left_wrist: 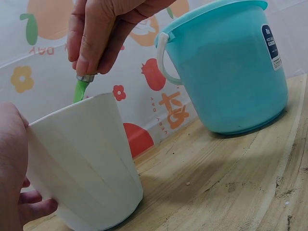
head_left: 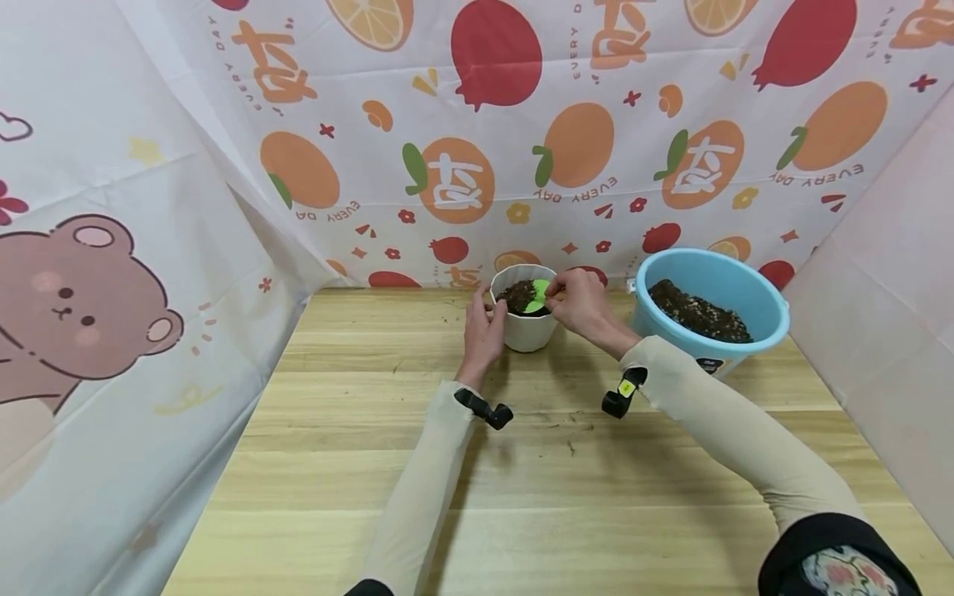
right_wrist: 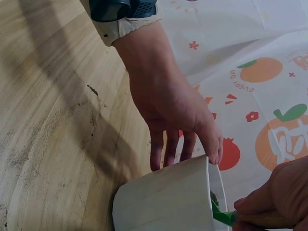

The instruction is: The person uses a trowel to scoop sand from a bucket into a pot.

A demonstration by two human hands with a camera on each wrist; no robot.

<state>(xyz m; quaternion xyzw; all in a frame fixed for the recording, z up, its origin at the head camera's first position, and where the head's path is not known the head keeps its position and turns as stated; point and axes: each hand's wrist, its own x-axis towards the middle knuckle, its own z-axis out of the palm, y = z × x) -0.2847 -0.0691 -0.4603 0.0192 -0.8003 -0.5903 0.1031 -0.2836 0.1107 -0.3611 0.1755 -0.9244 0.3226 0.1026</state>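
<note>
A white flower pot (head_left: 527, 335) with dark soil (head_left: 514, 296) in it stands upright near the table's back edge. My left hand (head_left: 483, 335) holds it from the left, the thumb up at the rim and the fingers against its side. Over the pot, my right hand (head_left: 583, 305) grips a small garden trowel by its wooden handle (right_wrist: 269, 220). The trowel's bright green blade (head_left: 540, 290) reaches inside the rim, over the soil. In the left wrist view, the pot wall hides most of the green blade (left_wrist: 81, 90).
A light blue bucket (left_wrist: 226, 72) with potting soil (head_left: 693, 313) inside stands right of the pot, beside my right forearm. Its white handle (left_wrist: 169, 62) hangs at the side. Soil crumbs (head_left: 570, 447) lie on the wooden table (head_left: 358, 472). Printed cloth (head_left: 507, 165) hangs close behind.
</note>
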